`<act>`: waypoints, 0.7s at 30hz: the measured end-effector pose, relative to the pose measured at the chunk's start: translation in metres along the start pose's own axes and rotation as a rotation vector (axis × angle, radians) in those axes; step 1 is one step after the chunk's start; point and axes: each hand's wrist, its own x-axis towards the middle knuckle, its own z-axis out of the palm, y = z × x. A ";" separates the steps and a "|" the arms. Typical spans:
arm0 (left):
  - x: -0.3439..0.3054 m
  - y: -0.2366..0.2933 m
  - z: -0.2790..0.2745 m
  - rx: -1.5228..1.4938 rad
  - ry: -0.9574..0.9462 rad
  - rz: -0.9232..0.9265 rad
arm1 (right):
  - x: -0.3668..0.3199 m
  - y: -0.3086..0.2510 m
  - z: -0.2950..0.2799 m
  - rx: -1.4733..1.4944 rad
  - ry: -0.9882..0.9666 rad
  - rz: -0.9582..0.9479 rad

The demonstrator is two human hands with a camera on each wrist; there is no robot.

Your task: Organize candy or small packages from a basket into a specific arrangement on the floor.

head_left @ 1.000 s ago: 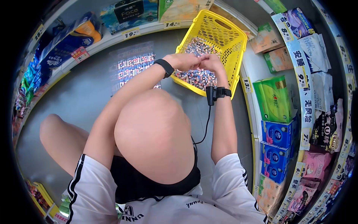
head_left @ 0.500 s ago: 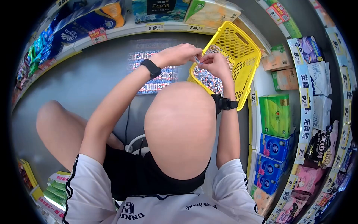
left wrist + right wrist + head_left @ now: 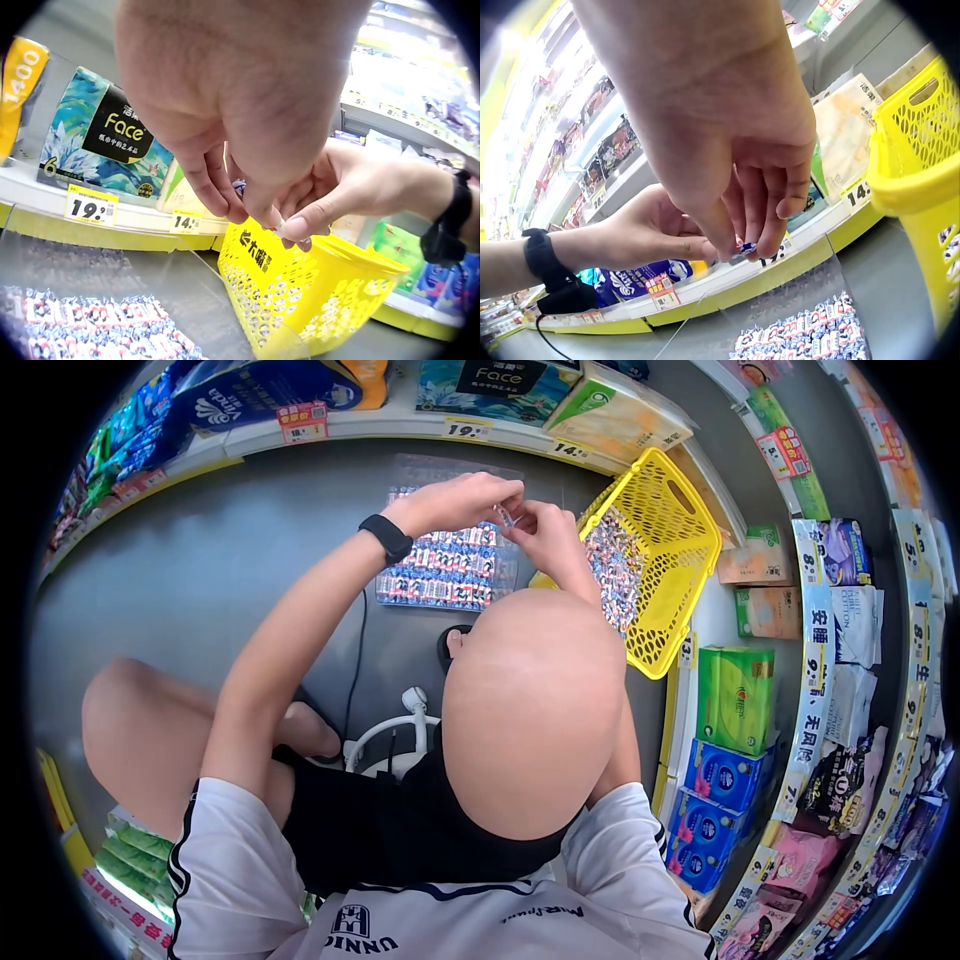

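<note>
Both hands meet above the edge of a clear plastic box (image 3: 505, 575), in which wrapped candies (image 3: 802, 330) lie in neat rows. Between the fingertips is one small candy (image 3: 746, 248) in a white, blue and red wrapper. My left hand (image 3: 460, 502) pinches it from the left. The thumb and fingers of my right hand (image 3: 550, 540) pinch it from the other side. To the right stands a yellow basket (image 3: 690, 530) holding a heap of loose wrapped candies (image 3: 612, 565). In the left wrist view, the left hand hides part of the candy.
Shelves with tissue packs (image 3: 500, 385) run along the back. More shelves on the right carry a green pack (image 3: 736, 695) and blue packs (image 3: 705, 840). My raised knee (image 3: 535, 700) stands close below the right hand. A dark cable (image 3: 357, 660) runs along the grey floor.
From over the basket, both hands have shifted left to the clear box, with a candy now showing between their fingers. The head view has turned, so basket and box appear lower and further right.
</note>
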 end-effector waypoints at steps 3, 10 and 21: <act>-0.014 -0.013 0.007 0.071 0.084 -0.047 | 0.000 0.006 0.026 -0.051 0.004 0.002; -0.037 -0.039 0.037 0.013 -0.035 0.050 | -0.015 0.010 0.064 -0.188 -0.012 0.115; -0.063 -0.062 0.094 0.184 -0.054 -0.102 | -0.040 0.039 0.101 -0.356 0.025 0.180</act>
